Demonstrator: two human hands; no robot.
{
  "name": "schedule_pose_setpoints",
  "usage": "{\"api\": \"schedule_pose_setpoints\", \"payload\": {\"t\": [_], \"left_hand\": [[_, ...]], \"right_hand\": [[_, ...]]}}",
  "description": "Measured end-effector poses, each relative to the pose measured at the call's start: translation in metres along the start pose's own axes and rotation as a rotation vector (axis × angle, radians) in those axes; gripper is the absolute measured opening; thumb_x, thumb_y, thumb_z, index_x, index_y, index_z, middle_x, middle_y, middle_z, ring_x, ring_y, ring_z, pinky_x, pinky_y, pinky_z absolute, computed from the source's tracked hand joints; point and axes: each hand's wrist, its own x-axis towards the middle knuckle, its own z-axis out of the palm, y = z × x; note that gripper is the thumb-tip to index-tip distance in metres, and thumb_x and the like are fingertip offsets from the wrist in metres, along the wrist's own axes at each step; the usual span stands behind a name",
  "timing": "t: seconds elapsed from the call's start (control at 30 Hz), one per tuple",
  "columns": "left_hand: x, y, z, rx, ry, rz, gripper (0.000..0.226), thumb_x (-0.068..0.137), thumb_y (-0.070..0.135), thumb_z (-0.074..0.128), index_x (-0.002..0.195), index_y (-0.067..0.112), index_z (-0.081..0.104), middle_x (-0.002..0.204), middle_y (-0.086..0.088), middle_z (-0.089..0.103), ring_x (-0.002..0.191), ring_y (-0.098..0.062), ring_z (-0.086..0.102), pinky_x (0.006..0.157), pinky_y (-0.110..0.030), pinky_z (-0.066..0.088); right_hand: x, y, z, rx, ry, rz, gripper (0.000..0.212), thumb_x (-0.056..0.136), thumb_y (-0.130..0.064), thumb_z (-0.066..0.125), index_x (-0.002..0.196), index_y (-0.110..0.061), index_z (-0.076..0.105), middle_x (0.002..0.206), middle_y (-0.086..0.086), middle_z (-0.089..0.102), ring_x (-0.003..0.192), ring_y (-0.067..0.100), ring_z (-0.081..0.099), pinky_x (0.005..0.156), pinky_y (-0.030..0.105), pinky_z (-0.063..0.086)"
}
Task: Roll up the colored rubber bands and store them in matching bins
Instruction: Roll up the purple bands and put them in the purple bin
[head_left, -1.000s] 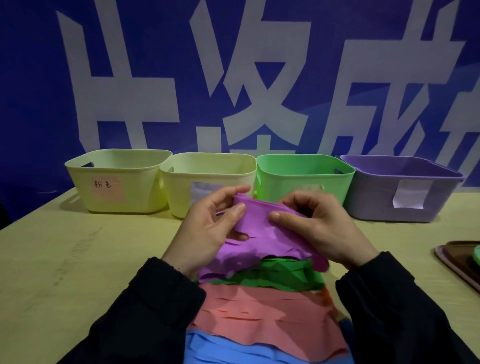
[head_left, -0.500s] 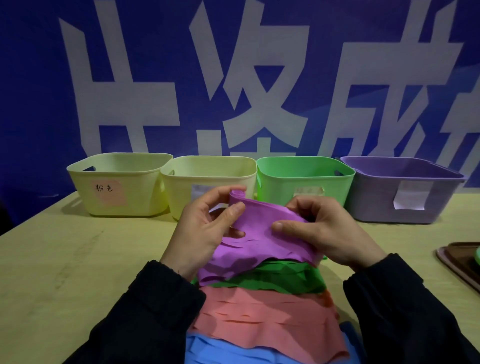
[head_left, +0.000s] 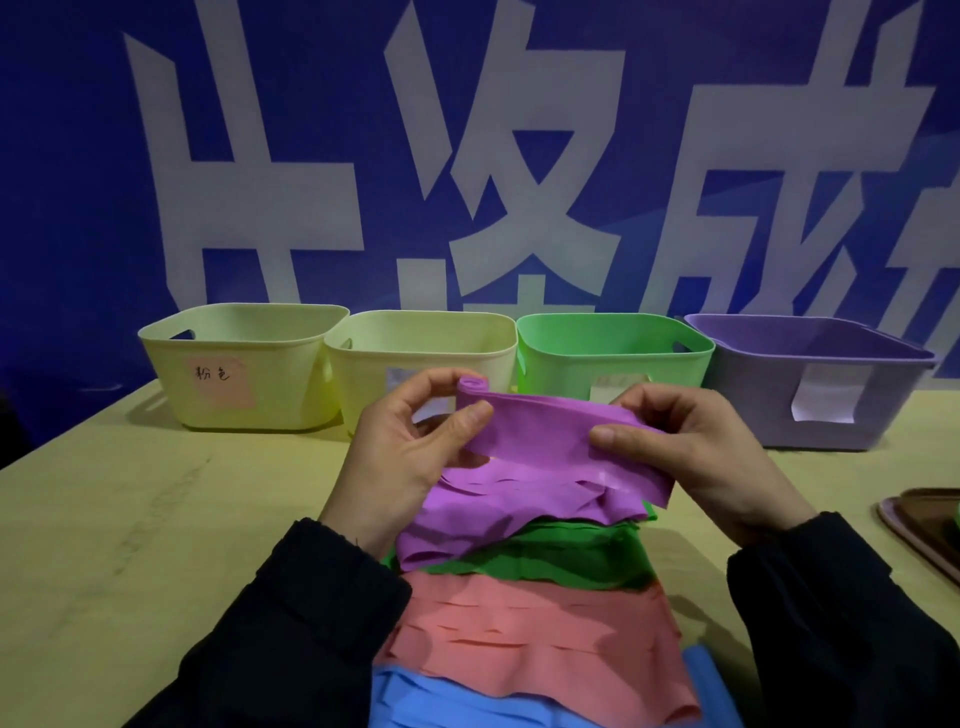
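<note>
Here, both hands hold one flat purple rubber band (head_left: 540, 426) lifted above the wooden table (head_left: 130, 519). The left hand (head_left: 400, 447) pinches the band's left end between thumb and curled fingers, where the far tip is turned over into a small roll. The right hand (head_left: 691, 441) pinches the right part of the same band, thumb on the near face and fingers behind it. The band stretches between the two hands, roughly level and just in front of the bins.

Beneath it lies a heap of more purple rubber bands (head_left: 498, 514), overlapping a layer of green rubber bands (head_left: 561, 561), then salmon-pink rubber bands (head_left: 530, 639), then blue rubber bands (head_left: 457, 701) nearest the person. Dark sleeves cover both forearms.

Along the far edge of the table four plastic bins stand in a row, touching or nearly so: a pale yellow bin with a pink handwritten label (head_left: 244, 364), a second pale yellow bin (head_left: 415, 348), a green bin (head_left: 613, 353) and a purple bin with a white label (head_left: 810, 384). A brown tray (head_left: 930, 525) sits at the right edge.
</note>
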Motion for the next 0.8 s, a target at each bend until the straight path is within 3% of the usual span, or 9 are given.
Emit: {"api": "schedule_pose_setpoints", "payload": {"t": [0.2,0.37,0.47,0.6,0.67,0.73,0.8], "left_hand": [[0.000,-0.002,-0.003,0.011,-0.040,0.035,0.022,0.097,0.023,0.064,0.117,0.032,0.070,0.095,0.004,0.065,0.081,-0.011,0.058,0.063,-0.029,0.056],[0.002,-0.001,-0.001,0.085,-0.015,0.063,0.025,0.088,0.023,0.073,0.112,0.024,0.067,0.081,0.005,0.063,0.067,-0.015,0.052,0.054,-0.026,0.052],[0.001,-0.002,0.002,0.043,-0.004,0.008,0.028,0.083,0.025,0.068,0.112,0.023,0.066,0.081,0.007,0.065,0.072,-0.009,0.059,0.058,-0.027,0.058],[0.000,-0.005,0.001,0.069,0.013,0.006,0.023,0.094,0.020,0.064,0.106,0.037,0.074,0.094,0.007,0.061,0.061,-0.015,0.061,0.059,-0.029,0.058],[-0.001,-0.006,0.002,0.054,0.002,0.001,0.028,0.098,0.015,0.062,0.108,0.038,0.075,0.094,0.008,0.060,0.070,-0.011,0.062,0.062,-0.029,0.059],[-0.001,-0.005,0.002,0.026,-0.020,-0.004,0.020,0.094,0.019,0.069,0.104,0.036,0.075,0.094,0.007,0.063,0.079,-0.009,0.061,0.062,-0.028,0.058],[-0.001,-0.002,0.002,0.020,0.004,0.006,0.022,0.084,0.023,0.073,0.105,0.030,0.073,0.095,0.005,0.065,0.075,-0.008,0.062,0.060,-0.028,0.058]], "right_hand": [[-0.001,0.005,-0.001,0.065,-0.021,0.008,0.015,0.075,-0.016,0.076,0.082,-0.004,0.070,0.075,0.009,0.066,0.063,0.015,0.060,0.053,0.020,0.047],[0.003,0.006,0.002,0.150,0.169,-0.024,0.019,0.071,-0.016,0.079,0.084,-0.004,0.072,0.074,0.006,0.069,0.061,0.010,0.062,0.050,0.017,0.047],[0.003,0.006,0.002,0.158,0.215,-0.025,0.024,0.069,-0.021,0.081,0.084,-0.003,0.074,0.075,0.009,0.071,0.062,0.013,0.064,0.048,0.020,0.049],[0.001,0.007,0.009,0.166,0.210,0.004,0.025,0.075,-0.020,0.077,0.089,0.000,0.071,0.070,0.009,0.067,0.050,0.011,0.060,0.042,0.019,0.045],[0.002,0.009,0.012,0.247,0.192,0.038,0.025,0.076,-0.019,0.075,0.091,0.000,0.069,0.071,0.009,0.065,0.049,0.009,0.058,0.041,0.017,0.045],[0.003,0.010,0.014,0.357,0.145,0.076,0.029,0.073,-0.017,0.076,0.095,0.000,0.068,0.075,0.009,0.066,0.054,0.011,0.059,0.045,0.018,0.049],[0.003,0.010,0.014,0.402,0.121,0.086,0.033,0.069,-0.013,0.077,0.098,0.001,0.069,0.077,0.010,0.068,0.056,0.013,0.059,0.047,0.019,0.050]]}}
